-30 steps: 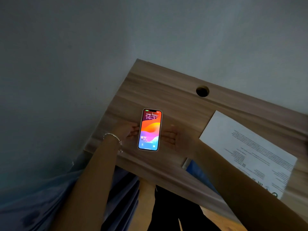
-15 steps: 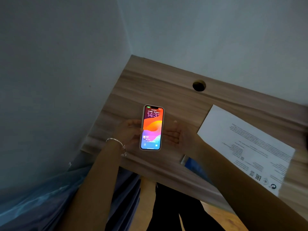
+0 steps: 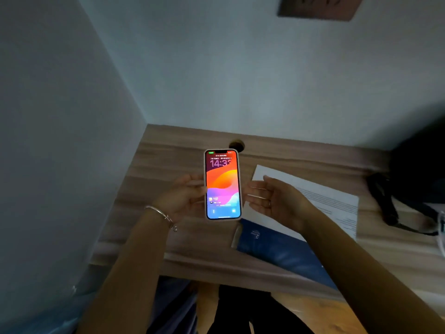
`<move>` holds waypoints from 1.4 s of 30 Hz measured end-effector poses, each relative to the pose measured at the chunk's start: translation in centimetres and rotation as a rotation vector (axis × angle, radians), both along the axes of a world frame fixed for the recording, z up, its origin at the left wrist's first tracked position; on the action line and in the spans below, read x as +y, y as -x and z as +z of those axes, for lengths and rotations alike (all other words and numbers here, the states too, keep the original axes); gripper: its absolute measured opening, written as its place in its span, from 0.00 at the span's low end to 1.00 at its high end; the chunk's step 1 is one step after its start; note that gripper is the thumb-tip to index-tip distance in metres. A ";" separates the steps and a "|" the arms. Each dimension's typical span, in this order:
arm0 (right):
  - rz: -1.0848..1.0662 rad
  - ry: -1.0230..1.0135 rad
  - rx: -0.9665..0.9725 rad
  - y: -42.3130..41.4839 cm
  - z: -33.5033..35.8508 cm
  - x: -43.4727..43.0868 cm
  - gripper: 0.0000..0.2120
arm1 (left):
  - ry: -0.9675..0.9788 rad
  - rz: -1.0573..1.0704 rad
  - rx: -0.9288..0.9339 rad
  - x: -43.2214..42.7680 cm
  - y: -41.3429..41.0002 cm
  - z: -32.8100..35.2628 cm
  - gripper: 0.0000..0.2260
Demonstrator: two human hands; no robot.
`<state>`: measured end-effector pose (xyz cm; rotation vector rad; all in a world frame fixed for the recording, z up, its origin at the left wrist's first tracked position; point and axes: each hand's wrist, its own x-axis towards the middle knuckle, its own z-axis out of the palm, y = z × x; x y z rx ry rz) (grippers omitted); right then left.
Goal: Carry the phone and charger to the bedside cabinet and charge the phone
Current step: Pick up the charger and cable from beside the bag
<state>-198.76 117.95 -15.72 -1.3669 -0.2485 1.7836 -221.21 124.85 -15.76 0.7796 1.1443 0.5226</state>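
Wood-grain desk (image 3: 301,150) fills the corner between two pale walls, with a round cable hole (image 3: 237,144) near its back edge and a wall socket (image 3: 317,7) high above. A white printed sheet (image 3: 320,196) and a blue booklet (image 3: 277,251) lie on the right part of the top, and a dark bag with a strap (image 3: 385,203) sits at the far right.

Over the desk, the phone (image 3: 222,184) is held between the two hands, its long axis running away from the person, top end toward the cable hole. The left hand (image 3: 183,198), a thin bracelet (image 3: 161,215) at its wrist, holds the phone's left edge, fingers curled behind it. The right hand (image 3: 272,198) is spread, palm facing the phone's right edge; whether it touches cannot be told. The left hand seems to bear it.

Its screen is lit, orange and blue with a clock readout, inside a pale case. No charger or cable shows.
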 end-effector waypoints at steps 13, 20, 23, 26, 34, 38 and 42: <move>-0.331 -0.128 0.015 -12.8 1.4 -14.4 0.15 | -0.041 -0.428 -0.047 -4.1 -16.7 3.1 0.14; -0.528 -0.198 0.025 -19.0 1.8 -25.7 0.15 | -0.030 -0.625 -0.096 -12.1 -26.3 3.2 0.13; -0.600 -0.226 0.024 -21.5 2.2 -30.1 0.16 | -0.042 -0.682 -0.116 -15.6 -29.6 3.2 0.10; -0.655 -0.252 0.033 -24.0 2.1 -33.6 0.16 | -0.054 -0.728 -0.123 -18.2 -32.5 3.2 0.09; -0.742 -0.258 0.095 -27.8 0.9 -36.7 0.16 | 0.007 -0.807 -0.127 -20.0 -37.0 2.7 0.11; -0.793 -0.238 0.109 -30.4 0.0 -36.8 0.15 | 0.039 -0.819 -0.143 -19.1 -39.6 1.8 0.13; -0.811 -0.178 0.114 -34.1 -0.7 -35.2 0.14 | 0.066 -0.808 -0.145 -17.6 -42.5 0.6 0.17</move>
